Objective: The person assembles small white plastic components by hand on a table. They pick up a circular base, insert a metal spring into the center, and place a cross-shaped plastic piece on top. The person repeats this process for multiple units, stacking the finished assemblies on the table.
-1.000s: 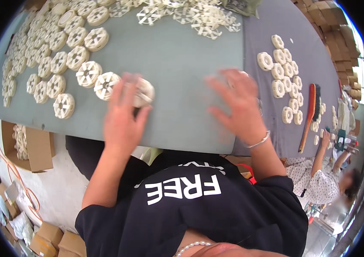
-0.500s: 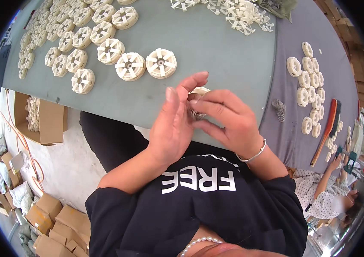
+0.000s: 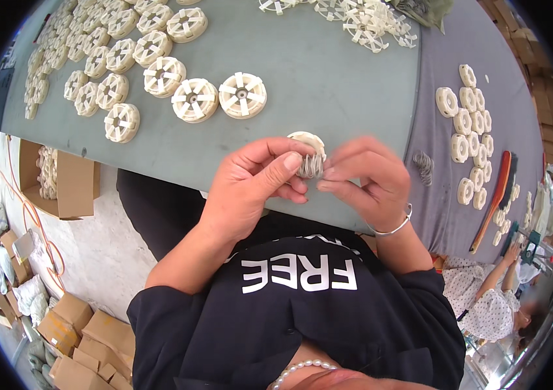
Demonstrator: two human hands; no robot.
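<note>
Between thumb and fingers of my left hand [image 3: 250,179] is a grey metal wire coil [image 3: 311,167], looking like a stack of thin rings. My right hand [image 3: 371,179] is at the coil's right end, thumb and fingertips pinched together there; its upper fingers are smeared by motion. Just beyond the coil, a cream round plastic part [image 3: 309,139] sits on the table, partly hidden by my left fingers. Farther off stand finished-looking cream wheels with spoke-like strips, the nearest wheel [image 3: 242,95] straight ahead.
Many similar wheels [image 3: 153,49] cover the green table's far left. White plastic clips [image 3: 364,26] lie heaped at the far edge. On the grey cloth at right are another wire coil [image 3: 423,168], cream rings [image 3: 460,148] and a red-handled brush [image 3: 501,188]. A person [image 3: 491,302] works at far right.
My left hand, earlier spread beside the coil, has closed around it. My right hand has shifted right, to the coil's end. The round part shows more.
</note>
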